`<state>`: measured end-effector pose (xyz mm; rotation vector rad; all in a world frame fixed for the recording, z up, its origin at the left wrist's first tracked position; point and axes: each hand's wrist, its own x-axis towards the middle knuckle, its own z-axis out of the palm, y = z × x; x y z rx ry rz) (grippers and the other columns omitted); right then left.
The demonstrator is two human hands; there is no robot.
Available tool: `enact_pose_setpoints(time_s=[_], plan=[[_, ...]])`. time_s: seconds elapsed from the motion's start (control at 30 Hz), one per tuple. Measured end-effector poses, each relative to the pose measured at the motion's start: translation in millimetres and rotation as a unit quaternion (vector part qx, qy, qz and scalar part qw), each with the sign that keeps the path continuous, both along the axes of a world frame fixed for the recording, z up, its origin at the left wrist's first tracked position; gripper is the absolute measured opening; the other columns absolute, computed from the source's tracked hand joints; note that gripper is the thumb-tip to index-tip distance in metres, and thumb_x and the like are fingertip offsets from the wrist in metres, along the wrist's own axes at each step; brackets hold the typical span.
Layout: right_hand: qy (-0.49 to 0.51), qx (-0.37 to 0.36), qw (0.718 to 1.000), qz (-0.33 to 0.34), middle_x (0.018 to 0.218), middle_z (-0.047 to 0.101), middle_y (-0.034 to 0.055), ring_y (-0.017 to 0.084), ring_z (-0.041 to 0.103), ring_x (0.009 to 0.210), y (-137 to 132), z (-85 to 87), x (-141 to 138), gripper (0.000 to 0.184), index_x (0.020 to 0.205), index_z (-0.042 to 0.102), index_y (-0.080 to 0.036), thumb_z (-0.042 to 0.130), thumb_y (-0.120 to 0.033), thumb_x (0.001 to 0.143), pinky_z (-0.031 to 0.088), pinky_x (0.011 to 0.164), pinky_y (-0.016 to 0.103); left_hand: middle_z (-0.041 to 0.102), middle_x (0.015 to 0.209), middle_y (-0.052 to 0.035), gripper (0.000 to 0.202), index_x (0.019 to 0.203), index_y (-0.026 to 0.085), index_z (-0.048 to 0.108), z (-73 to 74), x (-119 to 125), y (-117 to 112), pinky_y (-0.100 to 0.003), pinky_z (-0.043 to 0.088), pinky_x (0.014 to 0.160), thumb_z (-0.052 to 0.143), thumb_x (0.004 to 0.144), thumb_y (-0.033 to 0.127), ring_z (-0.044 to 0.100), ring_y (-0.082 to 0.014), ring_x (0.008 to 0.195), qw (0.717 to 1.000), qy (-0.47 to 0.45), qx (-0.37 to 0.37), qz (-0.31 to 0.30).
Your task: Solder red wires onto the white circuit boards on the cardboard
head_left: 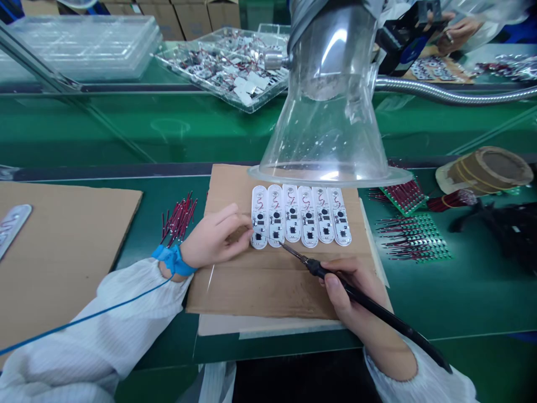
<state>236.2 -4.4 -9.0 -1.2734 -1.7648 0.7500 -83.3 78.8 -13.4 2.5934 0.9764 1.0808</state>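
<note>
Several white oblong circuit boards (308,218) lie side by side in a row on a cardboard sheet (260,291), each with small black parts and a thin red wire. My right hand (352,285) grips a soldering iron (312,266) by its black handle. The iron's tip is at the lower end of the second board from the left. Beside the leftmost board, my left hand (222,235) is pinched on a thin strand that looks like solder wire (266,237), reaching towards the iron's tip. A blue wrist strap circles the left wrist.
A clear fume hood (327,129) hangs over the boards' far ends. Red wires (179,218) lie left of the cardboard. Green boards with red wires (419,238) lie right, near a brown round container (484,170). A parts tray (235,61) and a co-worker's hand (459,33) are beyond.
</note>
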Motion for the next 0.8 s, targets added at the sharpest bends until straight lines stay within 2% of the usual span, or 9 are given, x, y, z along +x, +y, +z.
enact_pose_setpoints(time_s=[0.17,0.37,0.5,0.67,0.8], plan=[[0.025,0.012,1.000,-0.013,0.089,0.081,0.0021,0.019,0.081,0.069,-0.8,-4.7,1.3,0.005,0.108,0.070,-0.027,0.070,-0.031,0.106,0.066,0.063,0.029,0.051,0.078,0.0054,0.009,0.109,0.023,0.059,0.3,-0.5,-0.6,-0.024,0.039,0.053,0.063,0.106,0.015,0.048,-0.0123,0.060,1.000,-0.001,-0.002,-0.001],[-0.006,-0.008,1.000,0.008,0.088,0.083,0.0014,0.020,0.083,0.071,-0.9,-5.4,1.8,0.004,0.108,0.071,-0.028,0.072,-0.031,0.107,0.066,0.063,0.028,0.051,0.080,0.0052,0.010,0.110,0.022,0.059,1.7,-0.5,-1.0,-0.024,0.038,0.053,0.062,0.105,0.014,0.048,-0.0121,0.061,1.000,-0.001,-0.005,-0.007],[0.004,0.002,1.000,-0.008,0.088,0.083,0.0013,0.019,0.083,0.071,-2.3,-6.9,3.1,0.009,0.110,0.071,-0.028,0.070,-0.038,0.110,0.067,0.065,0.029,0.051,0.080,0.0051,0.009,0.109,0.022,0.058,1.6,-0.9,-1.0,-0.023,0.038,0.053,0.062,0.106,0.014,0.047,-0.0117,0.061,1.000,0.000,-0.004,-0.008],[-0.017,-0.003,1.000,0.020,0.088,0.084,0.0021,0.020,0.083,0.071,0.0,-1.7,2.8,0.015,0.108,0.073,-0.028,0.072,-0.043,0.109,0.066,0.064,0.028,0.053,0.081,0.0049,0.009,0.109,0.022,0.058,0.7,-1.0,-1.0,-0.023,0.039,0.054,0.061,0.106,0.014,0.048,-0.0116,0.061,1.000,0.001,-0.009,-0.009],[-0.007,-0.016,1.000,0.008,0.089,0.084,0.0043,0.022,0.083,0.073,-1.2,-1.4,2.6,0.021,0.110,0.074,-0.027,0.071,-0.047,0.109,0.068,0.066,0.031,0.055,0.082,0.0045,0.009,0.109,0.022,0.058,1.2,-1.9,-1.2,-0.023,0.039,0.054,0.061,0.107,0.014,0.048,-0.0115,0.062,1.000,-0.002,-0.011,-0.010]])
